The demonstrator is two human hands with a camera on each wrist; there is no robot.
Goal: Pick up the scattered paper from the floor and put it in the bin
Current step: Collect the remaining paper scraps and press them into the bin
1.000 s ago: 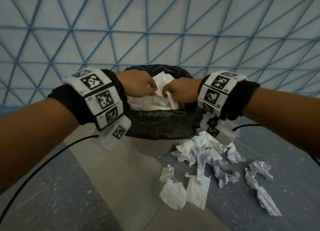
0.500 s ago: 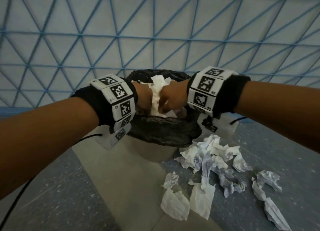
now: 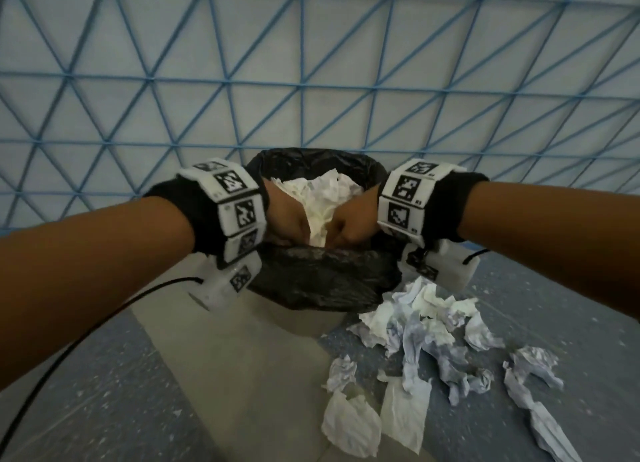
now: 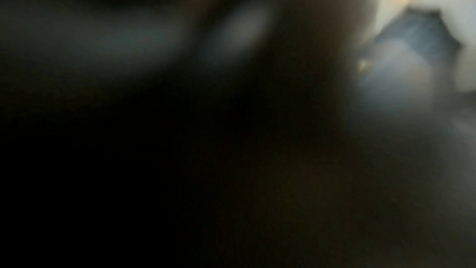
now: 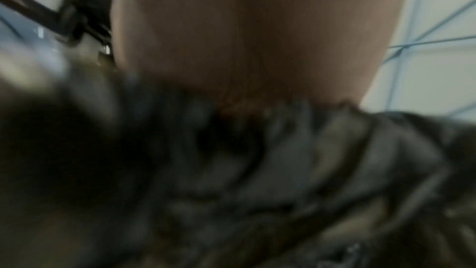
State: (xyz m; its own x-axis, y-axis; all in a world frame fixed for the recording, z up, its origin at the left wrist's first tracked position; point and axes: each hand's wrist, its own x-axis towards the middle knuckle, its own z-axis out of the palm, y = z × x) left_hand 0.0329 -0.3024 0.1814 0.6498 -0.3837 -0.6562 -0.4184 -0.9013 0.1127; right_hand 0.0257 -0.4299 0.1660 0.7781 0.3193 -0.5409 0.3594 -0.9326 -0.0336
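A bin lined with a black bag stands on the floor against the wall. A wad of crumpled white paper fills its mouth. My left hand and right hand are both down inside the rim, fingers curled into the wad from either side. More scattered paper lies on the floor right of the bin, with two flatter sheets nearer me. The left wrist view is dark and blurred. In the right wrist view, my palm sits just above the black bag.
A wall with a blue triangle grid rises right behind the bin. The floor is blue-grey speckled with a beige strip running toward me. A black cable trails from my left wrist. A twisted paper strip lies far right.
Both hands have sunk with the paper wad from above the rim down into the bin's mouth, drawing closer together. The paper on the floor has not moved.
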